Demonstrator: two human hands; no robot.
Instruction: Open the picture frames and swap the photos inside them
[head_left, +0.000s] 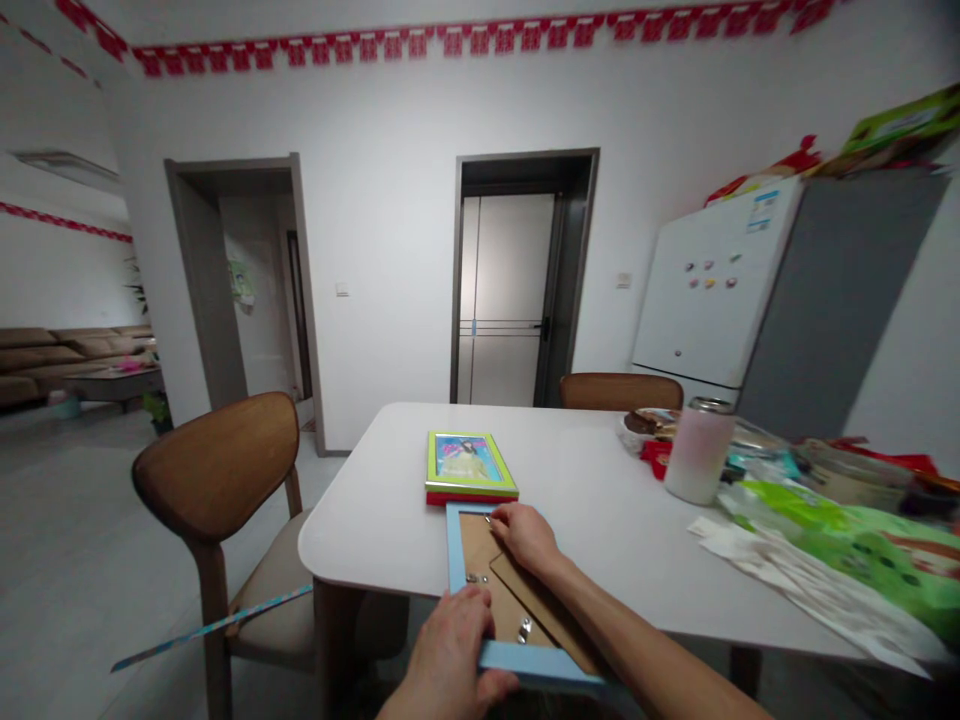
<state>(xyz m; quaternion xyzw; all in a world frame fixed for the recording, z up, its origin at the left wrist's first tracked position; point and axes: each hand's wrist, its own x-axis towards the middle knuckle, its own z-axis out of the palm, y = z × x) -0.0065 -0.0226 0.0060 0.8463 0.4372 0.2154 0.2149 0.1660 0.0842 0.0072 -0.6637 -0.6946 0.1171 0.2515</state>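
A light blue picture frame (455, 548) lies back side up at the table's near edge, its brown backing board (480, 545) and metal clips showing. My left hand (454, 655) grips the frame's near left corner, thumb and fingers around the blue edge. At the far end of the backing, my right hand (527, 537) has its fingers pinched together by a small metal clip; what they hold, if anything, is too small to make out. Just beyond lies a green frame (504, 465) with a princess picture, face up on a red one (450, 497).
A pink and white bottle (699, 450), a green package (847, 540), white tissue and several containers crowd the right side of the white table (390, 480). One wooden chair (225, 465) stands at the left, another (621, 390) behind the table.
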